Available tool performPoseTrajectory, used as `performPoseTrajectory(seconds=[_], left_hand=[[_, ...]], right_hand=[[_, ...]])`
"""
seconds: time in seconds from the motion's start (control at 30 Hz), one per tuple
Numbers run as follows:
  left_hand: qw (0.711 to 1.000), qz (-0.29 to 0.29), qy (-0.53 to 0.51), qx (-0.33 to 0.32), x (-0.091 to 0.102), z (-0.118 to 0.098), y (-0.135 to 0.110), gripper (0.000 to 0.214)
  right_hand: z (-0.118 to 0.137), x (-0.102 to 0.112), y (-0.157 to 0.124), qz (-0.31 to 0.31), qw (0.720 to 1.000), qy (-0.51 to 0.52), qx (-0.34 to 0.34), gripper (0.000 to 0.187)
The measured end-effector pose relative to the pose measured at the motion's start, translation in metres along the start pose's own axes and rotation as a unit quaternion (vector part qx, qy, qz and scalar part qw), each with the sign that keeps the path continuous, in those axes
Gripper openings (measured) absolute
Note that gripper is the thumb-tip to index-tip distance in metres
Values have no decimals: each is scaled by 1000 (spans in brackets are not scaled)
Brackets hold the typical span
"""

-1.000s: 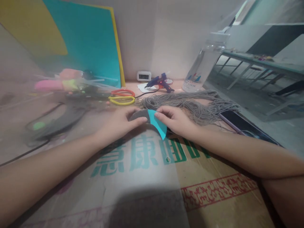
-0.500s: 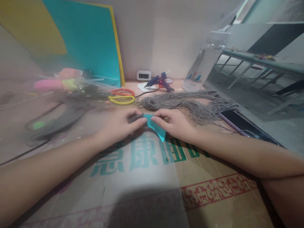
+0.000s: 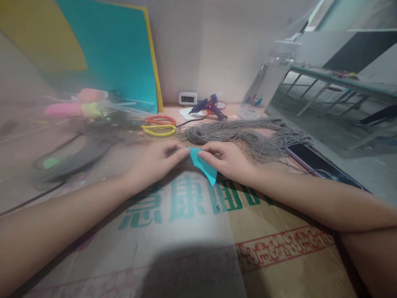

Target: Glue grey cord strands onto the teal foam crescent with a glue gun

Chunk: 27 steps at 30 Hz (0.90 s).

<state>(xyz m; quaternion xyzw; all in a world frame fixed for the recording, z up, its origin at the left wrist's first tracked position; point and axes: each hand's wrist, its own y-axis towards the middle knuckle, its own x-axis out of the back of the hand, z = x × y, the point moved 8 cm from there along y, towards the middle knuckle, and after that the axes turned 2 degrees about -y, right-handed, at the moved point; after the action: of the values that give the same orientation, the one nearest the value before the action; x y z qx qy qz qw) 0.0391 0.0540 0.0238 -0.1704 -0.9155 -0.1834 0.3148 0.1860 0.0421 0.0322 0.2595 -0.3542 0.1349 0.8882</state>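
Pinching a small, thin turquoise piece of curved, tapering sheet (image 3: 204, 164), the right hand (image 3: 229, 159) has its thumb laid on the near face and its fingers curled behind the upper part. The left hand (image 3: 163, 156) closes thumb and curled fingers on the piece's left end, so the two thumb tips lie just beside each other; what its fingers do behind is hidden. The piece is held above the broad brown cardboard sheet (image 3: 201, 236) with green and red print, well in from that sheet's right edge, its pointed end hanging toward the near edge.

It should be very light and bendy, perhaps paper or craft foam; I cannot tell which. It looks more likely to crease than to slip, and the narrow point seems weakest, so the wide upper part, taken flat between thumb and fingertips, offers the surest hold.

Beyond the hands, toward the table's far edge, lie scissors with orange and yellow loop handles (image 3: 159, 134), a tangled bundle of grey cord (image 3: 214, 131) and a dark blue glue gun (image 3: 214, 106).
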Motion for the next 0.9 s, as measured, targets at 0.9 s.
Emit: performPoseTrajectory(seconds=[0.9], left_hand=[[935, -130, 203, -261, 10, -44, -21, 11]], right_hand=[[9, -2, -1, -19, 998, -37, 50, 33]])
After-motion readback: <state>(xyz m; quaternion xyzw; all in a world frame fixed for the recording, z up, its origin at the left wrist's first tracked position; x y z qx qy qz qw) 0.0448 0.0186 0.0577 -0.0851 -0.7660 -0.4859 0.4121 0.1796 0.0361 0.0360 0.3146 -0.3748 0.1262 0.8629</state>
